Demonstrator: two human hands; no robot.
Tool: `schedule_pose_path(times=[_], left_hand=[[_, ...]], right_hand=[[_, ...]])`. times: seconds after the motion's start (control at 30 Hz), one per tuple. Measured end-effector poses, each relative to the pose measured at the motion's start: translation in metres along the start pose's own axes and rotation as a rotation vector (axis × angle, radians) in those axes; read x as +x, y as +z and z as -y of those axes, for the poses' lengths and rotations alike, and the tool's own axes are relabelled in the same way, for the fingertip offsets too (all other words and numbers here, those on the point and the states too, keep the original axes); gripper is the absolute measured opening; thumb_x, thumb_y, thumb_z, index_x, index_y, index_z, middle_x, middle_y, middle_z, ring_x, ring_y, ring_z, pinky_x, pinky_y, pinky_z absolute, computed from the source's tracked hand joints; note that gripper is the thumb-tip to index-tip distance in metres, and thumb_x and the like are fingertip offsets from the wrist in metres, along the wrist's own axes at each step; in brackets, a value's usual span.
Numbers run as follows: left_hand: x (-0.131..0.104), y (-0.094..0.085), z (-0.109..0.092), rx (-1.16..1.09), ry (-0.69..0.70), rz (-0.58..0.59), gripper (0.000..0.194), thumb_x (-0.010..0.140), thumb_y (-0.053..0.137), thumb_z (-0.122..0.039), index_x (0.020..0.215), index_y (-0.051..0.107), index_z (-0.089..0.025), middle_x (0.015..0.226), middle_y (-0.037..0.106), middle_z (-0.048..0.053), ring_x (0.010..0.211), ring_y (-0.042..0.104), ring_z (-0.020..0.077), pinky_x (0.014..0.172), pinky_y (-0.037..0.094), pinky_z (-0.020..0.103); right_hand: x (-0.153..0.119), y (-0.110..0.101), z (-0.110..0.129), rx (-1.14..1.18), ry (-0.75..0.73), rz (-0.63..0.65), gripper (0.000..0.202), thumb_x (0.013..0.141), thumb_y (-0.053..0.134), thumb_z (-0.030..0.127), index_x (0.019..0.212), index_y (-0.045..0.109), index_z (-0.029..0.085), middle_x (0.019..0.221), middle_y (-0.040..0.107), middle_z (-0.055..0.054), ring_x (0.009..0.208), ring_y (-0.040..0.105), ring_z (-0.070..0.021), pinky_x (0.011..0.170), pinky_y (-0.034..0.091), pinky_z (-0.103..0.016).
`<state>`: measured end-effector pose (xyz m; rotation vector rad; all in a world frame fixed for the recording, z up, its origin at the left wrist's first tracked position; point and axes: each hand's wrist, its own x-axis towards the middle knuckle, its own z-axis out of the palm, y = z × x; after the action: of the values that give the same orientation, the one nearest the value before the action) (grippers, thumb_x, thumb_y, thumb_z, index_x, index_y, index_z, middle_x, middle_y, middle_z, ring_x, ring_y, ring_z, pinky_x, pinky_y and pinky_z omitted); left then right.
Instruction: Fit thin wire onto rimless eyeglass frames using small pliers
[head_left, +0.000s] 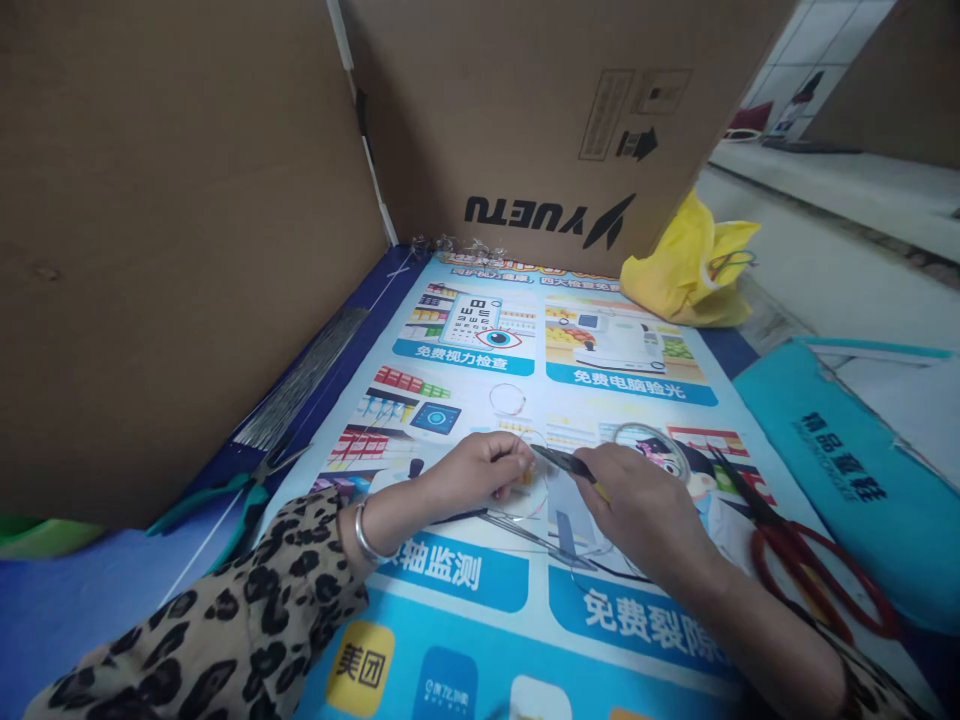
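My left hand (pixel 491 468) is pinched on a thin wire (pixel 541 440) that curves up in a loop from the fingertips. In my right hand (pixel 637 500) are dark-jawed pliers (pixel 559 459), with a bit of yellow handle showing. Their jaw tips reach the wire beside my left fingertips; whether they grip it I cannot tell. Above my left hand a small wire ring (pixel 508 400) lies on the printed poster (pixel 480 590). A wire coil (pixel 679 455) sits just behind my right hand. Several straight dark wires (pixel 525 535) lie below both hands.
Large cardboard panels (pixel 187 220) stand at the left and back. Teal-handled pliers (pixel 251 495) and a bundle of wires (pixel 307 375) lie left. On the right are red-handled scissors (pixel 806 570), a blue shoe box (pixel 847 460) and a yellow bag (pixel 679 265). Small wire pieces (pixel 457 248) lie at the back.
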<state>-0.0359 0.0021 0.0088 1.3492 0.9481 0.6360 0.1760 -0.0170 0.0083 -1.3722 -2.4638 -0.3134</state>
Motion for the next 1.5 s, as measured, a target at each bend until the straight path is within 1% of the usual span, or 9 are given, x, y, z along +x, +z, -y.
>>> schedule_pose_path(times=[0.1, 0.23, 0.33, 0.5, 0.63, 0.87, 0.97, 1.2, 1.5], left_hand=[[0.0, 0.001, 0.001, 0.052, -0.001, -0.017, 0.029, 0.081, 0.049, -0.043, 0.071, 0.049, -0.015, 0.052, 0.046, -0.004, 0.045, 0.037, 0.0057, 0.047, 0.028, 0.019], [0.0, 0.001, 0.004, 0.072, -0.003, -0.046, 0.028, 0.081, 0.048, -0.043, 0.075, 0.05, -0.016, 0.052, 0.045, -0.005, 0.044, 0.035, 0.0057, 0.046, 0.028, 0.019], [0.001, 0.002, 0.005, 0.103, -0.005, -0.076, 0.031, 0.082, 0.047, -0.046, 0.073, 0.05, -0.016, 0.053, 0.046, -0.005, 0.045, 0.037, 0.0062, 0.046, 0.029, 0.019], [0.001, 0.001, 0.006, 0.135, -0.009, -0.077, 0.034, 0.083, 0.045, -0.048, 0.071, 0.049, -0.016, 0.052, 0.046, -0.004, 0.047, 0.037, 0.0071, 0.046, 0.028, 0.02], [0.001, 0.002, 0.006, 0.155, -0.016, -0.072, 0.033, 0.084, 0.044, -0.046, 0.069, 0.047, -0.016, 0.052, 0.046, -0.004, 0.046, 0.037, 0.0065, 0.046, 0.028, 0.019], [0.002, 0.005, 0.011, 0.117, -0.04, -0.126, 0.031, 0.083, 0.045, -0.047, 0.074, 0.048, -0.018, 0.051, 0.046, -0.005, 0.042, 0.035, 0.0064, 0.041, 0.028, 0.019], [0.003, 0.007, 0.012, 0.124, -0.026, -0.16, 0.03, 0.083, 0.045, -0.046, 0.074, 0.049, -0.017, 0.051, 0.047, -0.005, 0.043, 0.037, 0.0069, 0.043, 0.03, 0.019], [0.003, 0.011, 0.012, 0.082, -0.028, -0.224, 0.028, 0.081, 0.047, -0.043, 0.073, 0.05, -0.017, 0.049, 0.047, -0.004, 0.044, 0.04, 0.0073, 0.045, 0.032, 0.02], [0.004, 0.015, 0.009, -0.035, -0.034, -0.244, 0.024, 0.081, 0.049, -0.039, 0.073, 0.051, -0.016, 0.049, 0.047, -0.005, 0.044, 0.04, 0.0067, 0.047, 0.034, 0.02]], right_hand=[[0.002, -0.006, 0.003, -0.047, -0.031, 0.033, 0.014, 0.084, 0.049, 0.024, 0.089, 0.061, 0.017, 0.081, 0.063, -0.006, 0.078, 0.056, -0.0199, 0.067, 0.037, -0.03], [0.005, -0.013, 0.005, -0.137, -0.07, 0.101, 0.016, 0.084, 0.048, 0.024, 0.086, 0.061, 0.017, 0.08, 0.061, -0.009, 0.078, 0.053, -0.0221, 0.068, 0.034, -0.034], [0.006, -0.018, 0.006, -0.214, -0.093, 0.11, 0.015, 0.084, 0.047, 0.021, 0.087, 0.061, 0.017, 0.08, 0.06, -0.009, 0.079, 0.051, -0.0235, 0.069, 0.031, -0.035], [0.007, -0.027, 0.006, -0.298, -0.134, 0.118, 0.014, 0.083, 0.047, 0.016, 0.088, 0.06, 0.017, 0.081, 0.059, -0.009, 0.078, 0.05, -0.0236, 0.069, 0.03, -0.037], [0.007, -0.03, 0.006, -0.347, -0.166, 0.126, 0.019, 0.083, 0.045, 0.014, 0.093, 0.061, 0.016, 0.08, 0.058, -0.009, 0.077, 0.049, -0.0236, 0.069, 0.03, -0.037], [0.005, -0.03, 0.007, -0.37, -0.181, 0.1, 0.031, 0.084, 0.042, 0.012, 0.11, 0.059, 0.012, 0.086, 0.061, -0.012, 0.08, 0.051, -0.0245, 0.069, 0.032, -0.038], [0.004, -0.028, 0.008, -0.388, -0.186, 0.082, 0.034, 0.084, 0.044, 0.011, 0.115, 0.058, 0.01, 0.087, 0.062, -0.012, 0.08, 0.051, -0.0244, 0.068, 0.033, -0.038], [0.003, -0.027, 0.008, -0.435, -0.187, 0.046, 0.033, 0.083, 0.048, 0.013, 0.115, 0.058, 0.011, 0.086, 0.062, -0.01, 0.079, 0.051, -0.0234, 0.069, 0.033, -0.037], [0.005, -0.033, 0.008, -0.437, -0.207, 0.029, 0.034, 0.083, 0.048, 0.012, 0.116, 0.058, 0.012, 0.087, 0.062, -0.01, 0.08, 0.051, -0.0234, 0.07, 0.033, -0.037]])
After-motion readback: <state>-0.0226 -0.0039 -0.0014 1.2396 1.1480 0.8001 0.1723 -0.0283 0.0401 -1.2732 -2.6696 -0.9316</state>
